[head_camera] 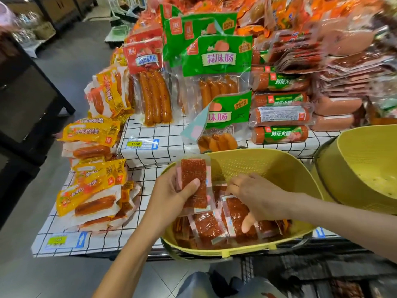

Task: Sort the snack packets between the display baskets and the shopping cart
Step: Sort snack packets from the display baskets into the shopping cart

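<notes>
- The left hand (pixel 171 190), lower centre of the frame, grips a flat, clear-wrapped red snack packet (pixel 194 175) upright with the thumb across its face, just above the left rim of the perforated yellow plastic basket (pixel 268 155).
- The right hand (pixel 257 196) lies palm down on the heap of matching red packets (pixel 206 229) inside that basket, fingers bent. Whether it pinches one I cannot tell.
- Best done, I judge, by taking one packet by its sealed edge, lifting it clear of its neighbours, then stacking it squarely against the held one so the slick film does not slide.
</notes>
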The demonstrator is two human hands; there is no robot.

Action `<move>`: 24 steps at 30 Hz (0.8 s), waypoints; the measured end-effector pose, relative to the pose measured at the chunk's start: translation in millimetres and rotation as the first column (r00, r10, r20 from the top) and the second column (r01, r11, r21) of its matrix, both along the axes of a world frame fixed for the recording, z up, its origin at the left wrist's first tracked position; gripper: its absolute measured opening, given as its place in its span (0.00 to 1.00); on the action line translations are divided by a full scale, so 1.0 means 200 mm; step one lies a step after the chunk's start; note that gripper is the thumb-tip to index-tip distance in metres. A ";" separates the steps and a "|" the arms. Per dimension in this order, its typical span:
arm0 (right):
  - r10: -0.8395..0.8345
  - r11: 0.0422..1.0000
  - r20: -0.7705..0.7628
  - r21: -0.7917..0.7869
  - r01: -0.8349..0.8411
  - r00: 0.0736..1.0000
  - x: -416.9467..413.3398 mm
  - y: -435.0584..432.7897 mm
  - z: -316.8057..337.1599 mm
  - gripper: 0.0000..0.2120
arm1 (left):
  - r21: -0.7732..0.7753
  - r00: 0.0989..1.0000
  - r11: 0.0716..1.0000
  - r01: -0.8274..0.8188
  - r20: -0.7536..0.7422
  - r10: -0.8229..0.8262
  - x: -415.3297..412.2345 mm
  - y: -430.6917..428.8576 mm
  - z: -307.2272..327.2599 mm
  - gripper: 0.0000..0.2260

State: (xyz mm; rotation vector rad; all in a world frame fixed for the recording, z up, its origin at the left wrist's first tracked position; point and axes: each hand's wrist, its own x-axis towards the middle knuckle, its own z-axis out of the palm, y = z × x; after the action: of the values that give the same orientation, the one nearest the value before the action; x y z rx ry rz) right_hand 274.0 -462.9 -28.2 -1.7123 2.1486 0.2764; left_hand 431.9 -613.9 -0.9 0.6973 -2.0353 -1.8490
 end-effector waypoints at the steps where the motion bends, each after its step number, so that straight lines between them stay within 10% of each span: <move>1: -0.039 0.995 0.060 -0.091 0.045 0.997 0.00 -0.01 0.01 0.30 | 0.004 1.000 1.000 0.001 -0.001 -0.001 0.00 0.00 0.00 0.11; 6: -0.126 0.895 0.665 -0.244 0.374 0.736 -0.09 -0.01 0.19 0.08 | -0.032 0.998 0.998 -0.047 0.029 0.048 -0.01 -0.02 -0.01 0.07; 11: -0.048 0.775 0.838 -0.312 0.549 0.544 -0.09 -0.13 0.33 0.06 | 0.099 0.982 0.979 0.180 0.035 -0.184 -0.05 0.02 0.02 0.15; 18: -0.036 0.576 0.726 -0.546 0.608 0.687 -0.03 -0.17 0.25 0.13 | 0.050 0.994 0.994 0.095 0.041 -0.097 -0.04 0.01 0.01 0.22; 22: -0.165 0.950 0.437 -0.171 0.262 0.884 -0.20 0.08 0.16 0.19 | 0.148 0.993 0.987 0.059 0.088 -0.073 0.00 0.00 0.01 0.19; 24: -0.186 0.977 0.244 0.147 0.153 0.952 -0.23 0.16 0.10 0.32 | 0.179 0.993 0.982 0.063 0.088 -0.080 0.00 0.00 0.01 0.21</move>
State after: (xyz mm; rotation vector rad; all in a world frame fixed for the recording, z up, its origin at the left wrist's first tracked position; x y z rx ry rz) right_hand 228.8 -430.1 -7.2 -1.3985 2.0245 0.1311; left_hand 431.9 -613.5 1.8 0.7810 -1.9950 -2.0939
